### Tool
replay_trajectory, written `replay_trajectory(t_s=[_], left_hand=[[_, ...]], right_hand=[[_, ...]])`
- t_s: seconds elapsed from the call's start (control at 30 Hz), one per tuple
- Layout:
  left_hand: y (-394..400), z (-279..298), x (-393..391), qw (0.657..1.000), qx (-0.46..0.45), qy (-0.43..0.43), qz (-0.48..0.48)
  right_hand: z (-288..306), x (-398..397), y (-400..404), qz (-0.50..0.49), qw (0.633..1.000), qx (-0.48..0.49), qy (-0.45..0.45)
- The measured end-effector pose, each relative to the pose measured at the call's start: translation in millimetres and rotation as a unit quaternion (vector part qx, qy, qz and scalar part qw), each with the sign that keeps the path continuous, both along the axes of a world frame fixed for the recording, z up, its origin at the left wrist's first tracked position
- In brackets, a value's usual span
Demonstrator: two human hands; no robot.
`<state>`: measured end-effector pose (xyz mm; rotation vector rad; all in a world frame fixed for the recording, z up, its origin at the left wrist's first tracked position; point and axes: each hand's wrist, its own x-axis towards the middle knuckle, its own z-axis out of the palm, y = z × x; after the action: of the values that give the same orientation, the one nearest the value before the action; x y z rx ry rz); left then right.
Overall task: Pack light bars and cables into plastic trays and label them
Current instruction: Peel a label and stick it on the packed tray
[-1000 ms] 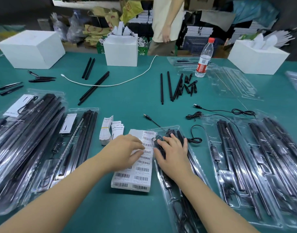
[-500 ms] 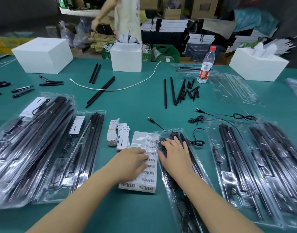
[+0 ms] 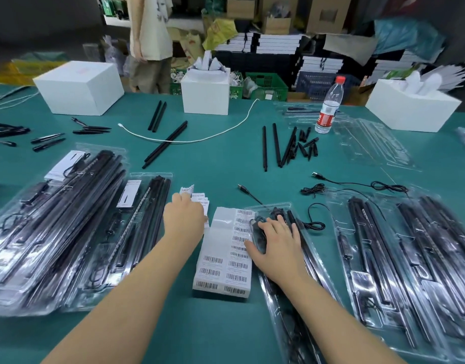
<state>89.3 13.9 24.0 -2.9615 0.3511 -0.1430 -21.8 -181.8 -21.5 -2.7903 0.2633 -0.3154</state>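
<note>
My left hand (image 3: pixel 184 219) reaches onto a small stack of white label cards (image 3: pixel 198 197) left of the barcode sticker sheet (image 3: pixel 226 261); its fingertips are hidden, so the grip is unclear. My right hand (image 3: pixel 276 240) lies flat with fingers spread on a clear plastic tray (image 3: pixel 268 206) holding black light bars (image 3: pixel 292 219) and a cable. A coiled black cable (image 3: pixel 315 225) lies just right of that tray.
Filled trays lie stacked at the left (image 3: pixel 55 222) and right (image 3: pixel 410 258). Loose black bars (image 3: pixel 278 145), empty trays (image 3: pixel 370 143), a water bottle (image 3: pixel 328 111), a white cord (image 3: pixel 194 139) and three white boxes (image 3: pixel 79 88) sit farther back. A person (image 3: pixel 150 48) stands behind the table.
My left hand left the barcode sheet and moved up and left onto the label cards. My right hand stayed on the tray. The person behind the table walked left.
</note>
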Motion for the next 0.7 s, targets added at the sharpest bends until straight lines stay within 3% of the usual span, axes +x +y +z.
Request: replay_trajectory(t_s=[0.13,0.53,0.7], left_hand=[[-4,0,11,0.999,0.030,0.010,0.041],[-13,17,23,0.988,-0.119,0.049,0.083],[-13,28,29,0.986,-0.125,0.057,0.092]], right_hand=[[0,0,0,0.004,1.000,0.009,-0.004],[1,1,-1,0.001,0.999,0.047,-0.001],[1,1,-1,0.000,0.998,0.061,-0.002]])
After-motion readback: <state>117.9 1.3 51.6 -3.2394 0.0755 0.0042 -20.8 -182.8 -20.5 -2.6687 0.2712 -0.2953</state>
